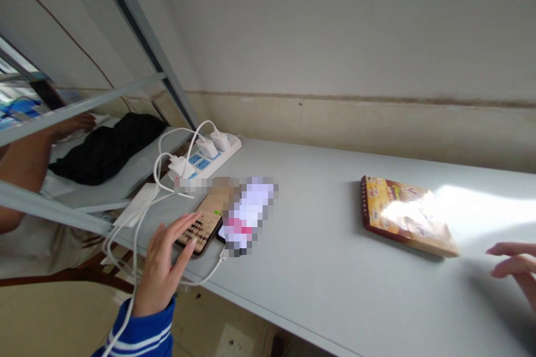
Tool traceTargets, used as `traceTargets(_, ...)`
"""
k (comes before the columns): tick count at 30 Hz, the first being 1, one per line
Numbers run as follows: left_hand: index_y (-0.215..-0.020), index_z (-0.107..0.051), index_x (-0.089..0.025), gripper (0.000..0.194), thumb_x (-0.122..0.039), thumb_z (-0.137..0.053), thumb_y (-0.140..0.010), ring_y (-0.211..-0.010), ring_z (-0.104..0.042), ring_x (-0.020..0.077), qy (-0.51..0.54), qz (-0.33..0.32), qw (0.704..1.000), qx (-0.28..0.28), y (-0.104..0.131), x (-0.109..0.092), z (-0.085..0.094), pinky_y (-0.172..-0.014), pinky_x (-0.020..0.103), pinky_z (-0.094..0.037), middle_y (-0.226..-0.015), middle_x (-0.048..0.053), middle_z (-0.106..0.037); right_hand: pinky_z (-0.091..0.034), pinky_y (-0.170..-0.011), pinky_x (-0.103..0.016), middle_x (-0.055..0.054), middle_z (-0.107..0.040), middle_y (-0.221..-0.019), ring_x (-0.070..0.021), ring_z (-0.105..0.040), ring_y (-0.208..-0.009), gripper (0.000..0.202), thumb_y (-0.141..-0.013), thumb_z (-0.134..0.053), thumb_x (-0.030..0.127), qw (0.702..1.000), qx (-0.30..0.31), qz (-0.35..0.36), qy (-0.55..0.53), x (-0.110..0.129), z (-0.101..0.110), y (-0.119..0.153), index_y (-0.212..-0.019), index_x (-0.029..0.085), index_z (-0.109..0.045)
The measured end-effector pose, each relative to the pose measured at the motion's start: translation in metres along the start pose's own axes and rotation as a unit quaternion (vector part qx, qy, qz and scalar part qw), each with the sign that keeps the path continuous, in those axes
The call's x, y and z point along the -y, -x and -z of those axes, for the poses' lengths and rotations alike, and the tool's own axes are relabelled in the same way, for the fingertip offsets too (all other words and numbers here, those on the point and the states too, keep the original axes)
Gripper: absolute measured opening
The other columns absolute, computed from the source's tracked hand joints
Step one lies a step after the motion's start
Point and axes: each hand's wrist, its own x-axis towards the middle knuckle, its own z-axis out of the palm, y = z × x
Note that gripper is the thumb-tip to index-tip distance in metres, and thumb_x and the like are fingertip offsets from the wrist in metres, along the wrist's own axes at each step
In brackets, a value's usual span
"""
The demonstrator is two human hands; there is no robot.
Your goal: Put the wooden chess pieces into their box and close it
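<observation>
My left hand [165, 265], in a blue sleeve with white stripes, reaches over the near end of a phone [207, 217] lying on the table. Its thumb and fingers are apart, with the tips at the lit screen. Close beside it lies a second phone [251, 212], its screen blurred out and a white charging cable [213, 273] at its near end. At the right edge my right hand [517, 265] is partly in view, fingers apart and holding nothing. Nearest to it is a flat yellow and brown box [406, 215].
A white power strip [209, 156] with several plugged-in chargers and looping cables stands at the table's far left. A metal bed frame [146, 33] rises there, with black cloth [111, 148] and another person's leg [25, 178] behind it. A wall backs the grey table [310, 279].
</observation>
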Motion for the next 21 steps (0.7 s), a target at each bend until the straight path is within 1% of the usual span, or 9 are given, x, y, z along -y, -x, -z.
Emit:
traceTargets(3,-0.121,-0.039,-0.025,0.04,-0.04,-0.038,-0.084,-0.118,-0.044,0.0207,-0.016,-0.022,0.999,0.017,-0.001,-0.007,-0.001,-0.106,0.046,-0.019,-0.122,0.005,-0.054,-0.047,-0.058,-0.033,-0.001,-0.061,-0.073,-0.0175,-0.058,-0.061,0.019,-0.073,-0.046,0.029,0.997,0.003,0.07,-0.028,0.0,0.0,-0.001,-0.057,0.028,-0.057)
traceTargets(6,-0.122,-0.039,-0.026,0.041,-0.039,-0.039,-0.083,-0.118,-0.044,0.0211,-0.027,-0.042,0.998,0.03,-0.002,-0.013,-0.001,-0.106,0.046,-0.019,-0.123,0.004,-0.054,-0.046,-0.058,-0.033,-0.001,-0.061,-0.076,-0.0176,-0.057,-0.061,0.017,-0.074,-0.045,0.027,0.996,0.0,0.083,-0.031,0.001,0.001,-0.003,-0.062,0.028,-0.057)
traceTargets(11,-0.121,-0.041,-0.026,0.041,-0.038,-0.039,-0.082,-0.116,-0.046,0.0218,-0.035,-0.061,0.997,0.027,-0.003,-0.018,0.001,-0.106,0.046,-0.019,-0.121,0.004,-0.055,-0.045,-0.058,-0.032,-0.001,-0.061,-0.076,-0.0169,-0.058,-0.063,0.015,-0.074,-0.045,0.026,0.994,-0.003,0.104,-0.03,0.003,-0.001,-0.004,-0.065,0.028,-0.057)
traceTargets(14,-0.122,-0.041,-0.027,0.041,-0.037,-0.039,-0.082,-0.116,-0.046,0.0217,-0.034,-0.075,0.996,0.032,-0.003,-0.018,0.001,-0.107,0.045,-0.018,-0.122,0.003,-0.054,-0.045,-0.058,-0.032,0.0,-0.061,-0.077,-0.0166,-0.058,-0.063,0.016,-0.075,-0.045,0.026,0.995,-0.002,0.102,-0.02,0.004,-0.001,-0.004,-0.066,0.028,-0.058)
traceTargets(17,-0.123,-0.039,-0.026,0.043,-0.038,-0.04,-0.081,-0.116,-0.046,0.0218,-0.039,-0.085,0.995,0.044,-0.003,-0.017,-0.001,-0.107,0.045,-0.018,-0.121,0.004,-0.055,-0.045,-0.055,-0.031,0.0,-0.062,-0.077,-0.0159,-0.058,-0.063,0.017,-0.076,-0.043,0.027,0.994,-0.003,0.109,-0.002,0.006,0.0,-0.005,-0.067,0.028,-0.058)
traceTargets(21,-0.124,-0.038,-0.026,0.043,-0.038,-0.039,-0.082,-0.115,-0.047,0.0216,-0.038,-0.081,0.995,0.055,-0.003,-0.014,-0.005,-0.107,0.046,-0.017,-0.12,0.004,-0.056,-0.045,-0.052,-0.029,0.0,-0.062,-0.077,-0.0149,-0.058,-0.063,0.018,-0.077,-0.042,0.027,0.993,-0.009,0.122,0.003,0.01,0.002,-0.007,-0.067,0.027,-0.058)
